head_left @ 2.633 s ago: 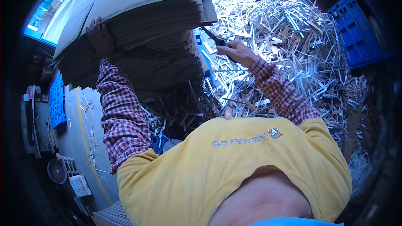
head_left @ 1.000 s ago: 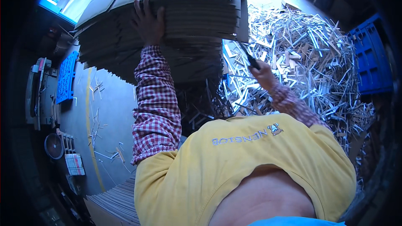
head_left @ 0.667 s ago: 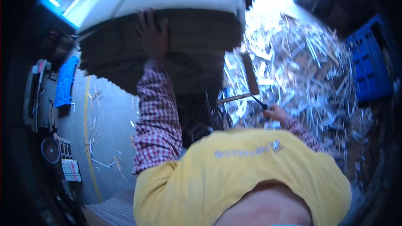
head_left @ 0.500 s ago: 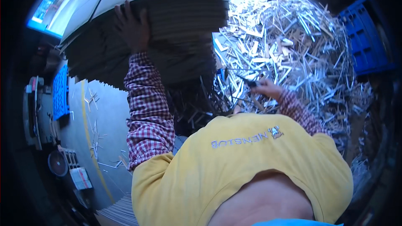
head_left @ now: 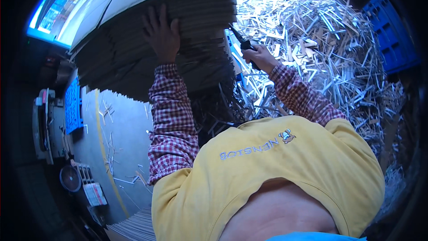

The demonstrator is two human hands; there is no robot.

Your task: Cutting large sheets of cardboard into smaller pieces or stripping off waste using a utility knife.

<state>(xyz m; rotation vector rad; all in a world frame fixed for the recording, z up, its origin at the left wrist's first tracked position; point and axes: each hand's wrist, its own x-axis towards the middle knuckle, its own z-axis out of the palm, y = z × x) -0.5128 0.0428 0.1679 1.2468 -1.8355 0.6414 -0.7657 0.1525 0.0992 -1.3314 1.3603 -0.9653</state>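
Note:
A tall stack of cardboard sheets [head_left: 120, 58] fills the upper left, its pale top sheet lit and its layered side in shadow. My left hand [head_left: 162, 38] lies flat against that side with its fingers spread, holding nothing. At the stack's right edge, my right hand [head_left: 260, 57] is closed round a black-handled, knife-like tool [head_left: 246, 45]. The tool's thin dark end points up and left, close to the stack's edge; whether it touches the cardboard, I cannot tell. Both forearms are in checked sleeves.
A large heap of cardboard strips and offcuts [head_left: 312, 58] covers the floor on the right, beside a blue plastic crate [head_left: 392, 33]. Another blue crate [head_left: 73, 105] stands at the left. More layered sheets [head_left: 133, 225] lie at the lower left, and loose strips [head_left: 111, 156] litter the floor.
My right hand has moved up and left with the tool, from over the offcuts to the stack's edge. My left hand stays on the stack's side, while the whole view has shifted slightly.

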